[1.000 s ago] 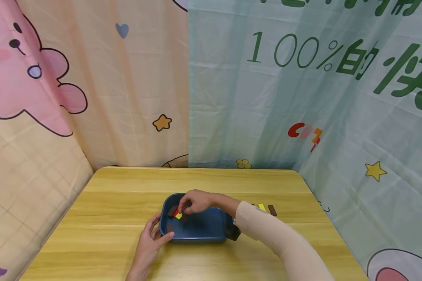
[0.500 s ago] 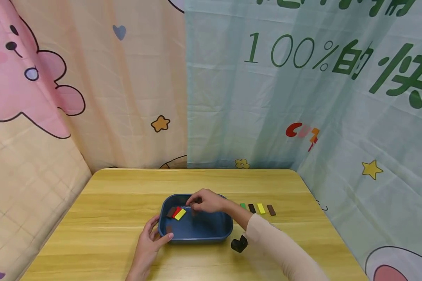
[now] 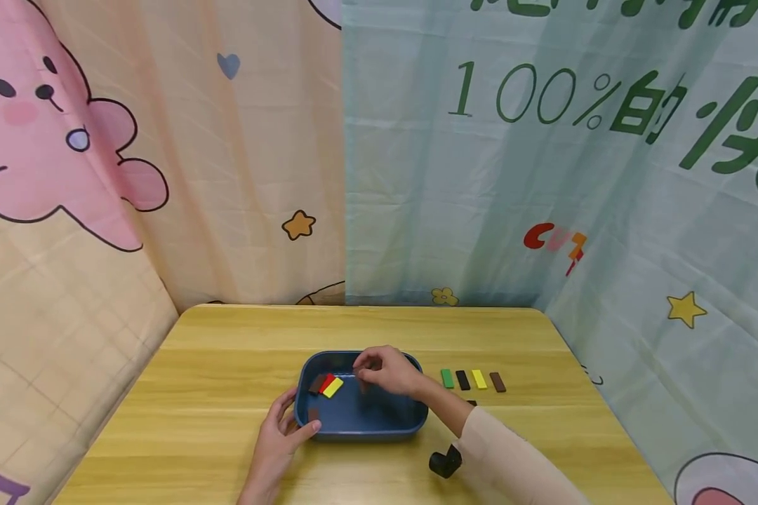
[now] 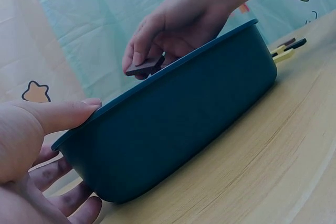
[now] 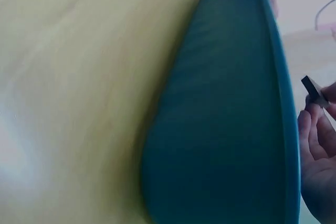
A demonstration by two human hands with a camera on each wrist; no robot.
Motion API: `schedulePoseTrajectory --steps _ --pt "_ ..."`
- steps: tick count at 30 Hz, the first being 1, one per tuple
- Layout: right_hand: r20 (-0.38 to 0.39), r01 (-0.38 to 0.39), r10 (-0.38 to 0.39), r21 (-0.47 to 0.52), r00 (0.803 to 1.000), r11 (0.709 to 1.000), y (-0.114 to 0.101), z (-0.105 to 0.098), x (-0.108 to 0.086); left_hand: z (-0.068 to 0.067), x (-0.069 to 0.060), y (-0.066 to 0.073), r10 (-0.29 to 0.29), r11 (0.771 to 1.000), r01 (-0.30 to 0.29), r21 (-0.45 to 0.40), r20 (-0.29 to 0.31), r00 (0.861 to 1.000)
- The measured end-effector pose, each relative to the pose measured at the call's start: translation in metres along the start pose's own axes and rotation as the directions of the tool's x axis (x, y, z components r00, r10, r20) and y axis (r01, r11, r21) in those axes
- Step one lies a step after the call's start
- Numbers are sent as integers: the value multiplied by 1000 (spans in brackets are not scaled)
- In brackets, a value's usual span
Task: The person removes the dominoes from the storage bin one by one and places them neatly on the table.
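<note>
A blue plastic basin (image 3: 379, 415) stands on the table. My left hand (image 3: 278, 436) grips its left end, thumb on the rim and fingers against the outer wall. Over the basin, my right hand (image 3: 388, 369) pinches a flat, dark brown domino-like block (image 4: 143, 68) between thumb and fingers. A second dark edge shows beside that block in the left wrist view; I cannot tell if it is another block. Inside the basin, a brown block (image 3: 316, 384), a red block (image 3: 326, 382) and a yellow block (image 3: 333, 388) lie together. Another brown block (image 3: 313, 414) lies near my left thumb.
To the right of the basin, a green block (image 3: 447, 379), a black block (image 3: 463, 380), a yellow block (image 3: 479, 379) and a brown block (image 3: 497, 382) form a row on the wooden table (image 3: 240, 365). Printed curtains (image 3: 417, 210) hang behind. A black wrist camera (image 3: 445, 463) hangs under the right forearm.
My right hand has moved rightward from the coloured blocks towards the basin's middle, uncovering the yellow block and the row on the table. The left hand keeps its hold; the head view shifts slightly.
</note>
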State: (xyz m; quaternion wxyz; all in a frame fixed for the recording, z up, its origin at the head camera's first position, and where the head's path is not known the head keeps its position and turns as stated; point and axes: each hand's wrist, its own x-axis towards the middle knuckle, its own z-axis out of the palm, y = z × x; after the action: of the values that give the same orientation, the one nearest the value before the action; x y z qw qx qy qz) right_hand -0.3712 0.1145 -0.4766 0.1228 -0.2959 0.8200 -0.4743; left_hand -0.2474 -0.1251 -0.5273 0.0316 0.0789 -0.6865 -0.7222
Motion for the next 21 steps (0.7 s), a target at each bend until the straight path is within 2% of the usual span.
schedulePoseTrajectory --steps 4,11,16,21 --pt "-51 -28 31 61 998 998 -2 0 -5 1 2 1 6 1000 -6 -2 0 1000" --pt "-85 -41 46 56 995 998 0 -1 -12 0 2 2 -17 1000 17 16 -4 1000" --pt "-88 -60 64 48 994 997 6 -5 -18 0 2 1 -25 999 25 30 -8 1000" --pt "-101 -58 69 110 992 992 7 -5 -29 0 2 1 -34 999 35 32 -11 999"
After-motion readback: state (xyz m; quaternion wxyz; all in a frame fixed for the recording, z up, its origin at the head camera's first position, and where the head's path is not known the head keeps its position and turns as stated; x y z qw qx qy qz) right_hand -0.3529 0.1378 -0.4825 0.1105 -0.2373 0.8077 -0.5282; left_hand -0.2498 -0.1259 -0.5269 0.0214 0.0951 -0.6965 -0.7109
